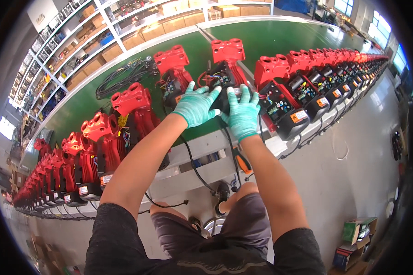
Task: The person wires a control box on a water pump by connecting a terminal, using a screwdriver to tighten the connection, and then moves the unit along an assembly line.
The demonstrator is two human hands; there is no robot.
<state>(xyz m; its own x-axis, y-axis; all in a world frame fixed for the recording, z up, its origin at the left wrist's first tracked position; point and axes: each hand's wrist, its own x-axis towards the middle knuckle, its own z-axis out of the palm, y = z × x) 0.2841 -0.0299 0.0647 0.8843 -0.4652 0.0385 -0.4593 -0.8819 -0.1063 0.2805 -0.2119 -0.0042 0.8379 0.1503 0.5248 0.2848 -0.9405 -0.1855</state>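
Note:
Both hands wear thin green gloves. My left hand (196,107) lies with its fingers stretched out on the left side of the black housing of a red machine unit (228,50). My right hand (242,112) rests on the housing's right side, fingers extended and apart. Between the hands only part of the black cover (221,101) shows. Wires and a circuit board (218,75) are exposed just beyond my fingers. A similar red unit (171,58) stands just left, its board also bare. A black cable (229,142) hangs down from the worked unit.
Rows of red units (280,68) line both sides of the green-topped bench (280,34). Bundled black cable (124,78) lies at the back left. An orange-handled tool (243,162) is below the bench edge. Loaded shelves (147,30) stand behind; boxes (358,233) sit lower right.

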